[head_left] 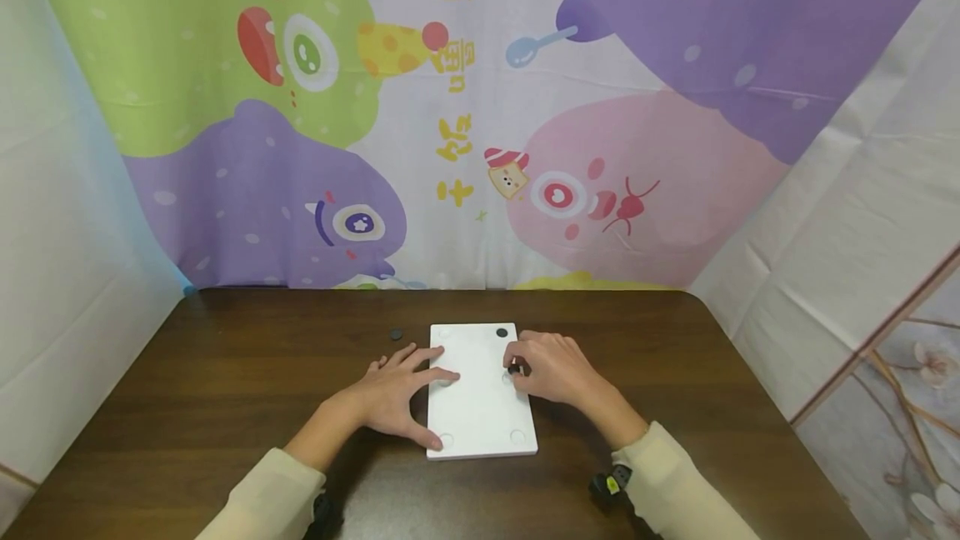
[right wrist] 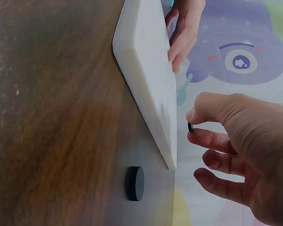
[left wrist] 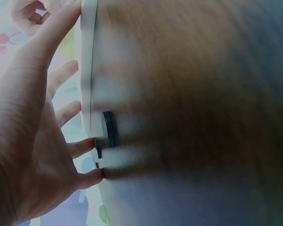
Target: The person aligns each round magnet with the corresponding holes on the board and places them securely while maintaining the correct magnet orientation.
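Note:
A white rectangular board [head_left: 480, 407] with shallow round recesses lies on the table. One black disc [head_left: 502, 332] sits at its far right corner. My left hand [head_left: 397, 394] is spread along the board's left side, thumb near the front corner and fingertips on the surface. Between thumb and index finger, my right hand [head_left: 551, 365] pinches another black disc [right wrist: 190, 126] over the board's right edge, near the middle recess. Left of the board, beside the left fingers, lie dark discs [left wrist: 109, 129]. A further dark disc [right wrist: 137, 183] rests on the table to the board's right.
The brown wooden table [head_left: 247, 373] reaches back to a printed cartoon curtain [head_left: 465, 257]. Pale cloth hangs on both sides. A loose disc [head_left: 396, 334] lies beyond the left fingers. Each wrist carries a small dark device [head_left: 611, 483].

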`<action>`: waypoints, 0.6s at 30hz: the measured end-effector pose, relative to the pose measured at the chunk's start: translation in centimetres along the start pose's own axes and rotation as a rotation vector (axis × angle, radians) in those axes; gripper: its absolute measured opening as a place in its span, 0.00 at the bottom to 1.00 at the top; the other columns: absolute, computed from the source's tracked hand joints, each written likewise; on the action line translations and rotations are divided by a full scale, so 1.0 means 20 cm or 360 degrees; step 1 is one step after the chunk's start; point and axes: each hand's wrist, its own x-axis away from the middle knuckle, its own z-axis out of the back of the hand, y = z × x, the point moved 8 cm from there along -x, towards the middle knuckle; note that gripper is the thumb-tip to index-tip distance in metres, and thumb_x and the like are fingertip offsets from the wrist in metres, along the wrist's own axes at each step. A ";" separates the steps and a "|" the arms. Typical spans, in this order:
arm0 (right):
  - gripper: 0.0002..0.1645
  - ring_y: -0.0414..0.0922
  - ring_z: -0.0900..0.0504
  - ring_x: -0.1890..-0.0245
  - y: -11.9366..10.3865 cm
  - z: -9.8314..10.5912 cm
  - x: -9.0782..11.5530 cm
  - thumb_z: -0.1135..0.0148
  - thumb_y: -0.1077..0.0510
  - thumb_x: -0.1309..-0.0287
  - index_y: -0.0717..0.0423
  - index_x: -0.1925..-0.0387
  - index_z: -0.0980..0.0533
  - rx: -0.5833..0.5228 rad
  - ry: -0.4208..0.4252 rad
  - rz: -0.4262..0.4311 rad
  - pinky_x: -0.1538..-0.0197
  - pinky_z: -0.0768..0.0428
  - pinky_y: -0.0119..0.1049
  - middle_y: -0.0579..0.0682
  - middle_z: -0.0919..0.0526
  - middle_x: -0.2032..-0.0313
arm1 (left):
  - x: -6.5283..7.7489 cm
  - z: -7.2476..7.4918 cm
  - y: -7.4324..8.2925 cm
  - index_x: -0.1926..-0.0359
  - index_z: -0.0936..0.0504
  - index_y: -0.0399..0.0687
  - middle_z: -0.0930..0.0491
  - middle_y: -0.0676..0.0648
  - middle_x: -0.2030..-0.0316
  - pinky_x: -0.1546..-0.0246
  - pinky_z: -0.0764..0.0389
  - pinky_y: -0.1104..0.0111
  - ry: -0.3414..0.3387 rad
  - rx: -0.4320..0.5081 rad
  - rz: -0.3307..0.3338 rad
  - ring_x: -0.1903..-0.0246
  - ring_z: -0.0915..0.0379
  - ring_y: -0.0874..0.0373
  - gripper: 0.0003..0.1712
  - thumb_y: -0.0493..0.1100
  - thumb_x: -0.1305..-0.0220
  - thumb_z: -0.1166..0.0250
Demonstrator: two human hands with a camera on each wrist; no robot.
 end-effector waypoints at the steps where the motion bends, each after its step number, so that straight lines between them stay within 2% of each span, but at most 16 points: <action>1: 0.09 0.38 0.29 0.74 0.00 0.00 0.00 0.19 0.58 0.40 0.43 0.60 0.09 -0.0005 -0.0007 -0.0007 0.75 0.39 0.29 0.44 0.14 0.66 | 0.00 0.00 0.00 0.18 0.26 0.68 0.43 0.42 0.10 0.27 0.45 0.11 -0.0002 -0.0001 0.0002 0.12 0.52 0.22 0.59 0.73 0.49 0.15; 12: 0.07 0.38 0.22 0.69 -0.01 -0.02 -0.01 0.19 0.59 0.39 0.44 0.61 0.10 -0.0034 -0.0056 -0.0010 0.72 0.31 0.29 0.44 0.09 0.61 | 0.00 0.00 0.00 0.18 0.26 0.69 0.44 0.42 0.09 0.27 0.46 0.11 -0.0014 0.0004 0.0011 0.11 0.53 0.23 0.59 0.73 0.48 0.15; 18: 0.07 0.39 0.22 0.69 -0.01 -0.04 -0.01 0.20 0.60 0.39 0.44 0.62 0.09 -0.0054 -0.0080 -0.0002 0.72 0.31 0.30 0.45 0.08 0.60 | 0.00 -0.01 -0.01 0.18 0.26 0.69 0.44 0.43 0.09 0.27 0.46 0.10 -0.0012 0.0004 0.0005 0.11 0.53 0.23 0.59 0.74 0.48 0.15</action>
